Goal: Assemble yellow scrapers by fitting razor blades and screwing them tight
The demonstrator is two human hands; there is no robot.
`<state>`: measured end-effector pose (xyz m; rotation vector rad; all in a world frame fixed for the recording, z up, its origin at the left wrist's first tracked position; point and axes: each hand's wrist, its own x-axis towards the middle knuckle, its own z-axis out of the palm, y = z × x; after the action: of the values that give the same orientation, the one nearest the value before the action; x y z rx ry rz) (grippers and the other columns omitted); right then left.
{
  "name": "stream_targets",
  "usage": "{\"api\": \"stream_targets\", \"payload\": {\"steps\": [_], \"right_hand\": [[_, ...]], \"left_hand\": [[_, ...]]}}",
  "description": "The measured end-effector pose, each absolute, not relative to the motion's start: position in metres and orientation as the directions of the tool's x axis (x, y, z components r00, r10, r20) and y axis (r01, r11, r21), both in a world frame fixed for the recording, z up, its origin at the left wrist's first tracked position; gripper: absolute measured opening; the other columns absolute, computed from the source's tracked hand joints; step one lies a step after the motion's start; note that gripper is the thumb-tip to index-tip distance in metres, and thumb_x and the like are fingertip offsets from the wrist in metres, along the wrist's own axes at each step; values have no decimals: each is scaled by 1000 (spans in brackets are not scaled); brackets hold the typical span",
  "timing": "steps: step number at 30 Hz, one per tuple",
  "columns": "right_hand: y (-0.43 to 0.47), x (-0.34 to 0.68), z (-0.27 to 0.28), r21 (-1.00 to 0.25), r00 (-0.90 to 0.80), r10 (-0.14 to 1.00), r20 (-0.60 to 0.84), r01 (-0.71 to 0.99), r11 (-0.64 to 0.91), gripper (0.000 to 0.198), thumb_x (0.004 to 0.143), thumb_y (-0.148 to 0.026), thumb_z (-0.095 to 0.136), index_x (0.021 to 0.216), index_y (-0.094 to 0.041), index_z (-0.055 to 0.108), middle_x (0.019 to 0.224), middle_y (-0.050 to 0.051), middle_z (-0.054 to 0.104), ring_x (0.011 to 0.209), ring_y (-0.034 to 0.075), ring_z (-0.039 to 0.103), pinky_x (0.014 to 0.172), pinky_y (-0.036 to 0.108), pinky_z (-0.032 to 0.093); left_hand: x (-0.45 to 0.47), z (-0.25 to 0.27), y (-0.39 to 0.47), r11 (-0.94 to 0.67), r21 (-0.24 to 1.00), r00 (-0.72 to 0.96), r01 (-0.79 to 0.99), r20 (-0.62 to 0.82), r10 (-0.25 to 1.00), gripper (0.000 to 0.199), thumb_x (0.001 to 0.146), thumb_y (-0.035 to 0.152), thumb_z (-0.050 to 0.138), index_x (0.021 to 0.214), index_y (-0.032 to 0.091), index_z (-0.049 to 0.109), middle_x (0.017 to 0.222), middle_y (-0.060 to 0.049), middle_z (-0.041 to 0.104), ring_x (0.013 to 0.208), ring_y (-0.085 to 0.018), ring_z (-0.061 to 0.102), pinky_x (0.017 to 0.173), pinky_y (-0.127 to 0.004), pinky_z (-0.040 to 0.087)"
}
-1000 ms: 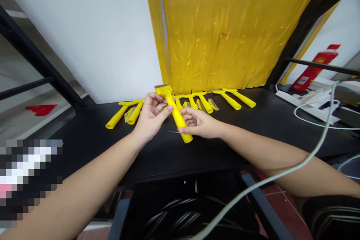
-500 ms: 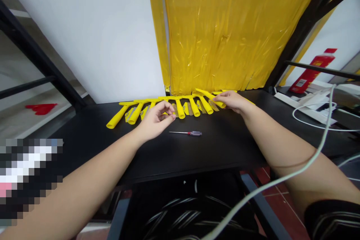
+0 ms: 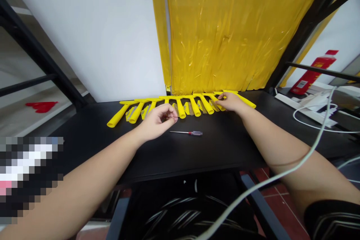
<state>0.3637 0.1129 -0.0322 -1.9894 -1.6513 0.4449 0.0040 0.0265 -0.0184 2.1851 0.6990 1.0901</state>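
Note:
Several yellow T-shaped plastic scrapers [image 3: 181, 109] with hollow handles lie side by side along the back of the black table, their handle ends facing me. My right hand [image 3: 229, 102] is over a scraper [image 3: 221, 107] near the right end of the row; its fingers are slightly apart and grip nothing visible. My left hand [image 3: 157, 120] hovers in front of the row's middle, fingers curled and thumb meeting the fingertips. Anything within that pinch is too small or hidden to tell. A screwdriver [image 3: 187, 132] with a clear handle lies just in front, its shaft pointing left.
A yellow plastic strip curtain [image 3: 222, 37] and a white panel [image 3: 112, 37] stand behind the black table [image 3: 180, 157]. On the right are a red bottle [image 3: 313, 71] and white power strips [image 3: 305, 107]. A pale cable [image 3: 261, 183] crosses my right forearm.
The scraper under my right hand was raised and tilted; now it lies down in line with the others. My right fingers have loosened from it. My left hand has barely shifted.

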Motion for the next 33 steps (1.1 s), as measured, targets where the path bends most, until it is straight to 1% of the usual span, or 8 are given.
{"api": "stream_targets", "payload": {"steps": [2, 5, 8, 10, 20, 27, 30, 33], "right_hand": [[117, 364, -36, -505, 174, 980, 96, 857, -102, 34, 87, -41, 78, 113, -21, 71, 79, 3, 75, 58, 16, 66, 67, 30, 53], [120, 364, -40, -403, 131, 981, 145, 913, -62, 35, 88, -42, 76, 116, -21, 72, 96, 7, 80, 80, 22, 74, 79, 33, 55], [119, 362, -39, -301, 108, 977, 186, 952, -48, 33, 90, -39, 74, 118, -22, 74, 109, 10, 80, 103, 28, 74, 90, 37, 55], [117, 360, -37, -258, 101, 977, 187, 965, -50, 33, 91, -37, 72, 119, -21, 75, 114, 12, 80, 108, 30, 73, 94, 39, 55], [116, 356, -35, -158, 82, 976, 201, 986, -50, 37, 93, -38, 71, 125, -20, 79, 126, 16, 77, 119, 34, 71, 101, 42, 53], [109, 354, -30, -139, 80, 972, 221, 989, -50, 39, 95, -45, 68, 123, -20, 78, 128, 17, 76, 115, 36, 72, 94, 43, 55], [100, 347, -25, -143, 31, 948, 317, 990, 15, 44, 100, -51, 60, 126, -18, 74, 126, 18, 75, 112, 35, 71, 91, 42, 54], [89, 336, -22, -155, -94, 948, 304, 977, 146, 55, 100, -57, 57, 140, -20, 64, 114, 16, 78, 104, 33, 73, 86, 40, 53]], "left_hand": [[4, -18, 26, -691, 694, 533, 200, 515, 672, 5, 93, 20, 70, 91, 19, 66, 89, -3, 67, 77, -13, 61, 73, -28, 50], [5, -16, 25, -699, 684, 541, 211, 514, 666, 5, 92, 19, 70, 90, 19, 66, 87, -2, 66, 75, -13, 59, 71, -28, 50], [5, -15, 25, -702, 680, 548, 211, 512, 661, 5, 91, 18, 71, 89, 19, 66, 86, -2, 66, 74, -13, 59, 71, -28, 50], [5, -15, 25, -700, 681, 551, 213, 509, 662, 5, 91, 18, 70, 90, 19, 66, 86, -2, 65, 74, -13, 59, 70, -28, 49], [5, -15, 25, -720, 657, 562, 225, 516, 646, 4, 90, 18, 70, 89, 19, 67, 87, -3, 66, 75, -13, 59, 70, -28, 50], [5, -14, 24, -717, 659, 561, 228, 513, 650, 5, 88, 16, 71, 88, 19, 68, 87, -3, 67, 75, -14, 60, 69, -28, 50], [5, -15, 24, -716, 659, 560, 228, 513, 650, 5, 89, 16, 70, 89, 19, 67, 86, -3, 66, 75, -13, 60, 70, -28, 50], [4, -15, 25, -727, 646, 566, 233, 517, 642, 4, 90, 17, 70, 89, 19, 67, 87, -3, 66, 75, -13, 60, 70, -28, 50]]}}
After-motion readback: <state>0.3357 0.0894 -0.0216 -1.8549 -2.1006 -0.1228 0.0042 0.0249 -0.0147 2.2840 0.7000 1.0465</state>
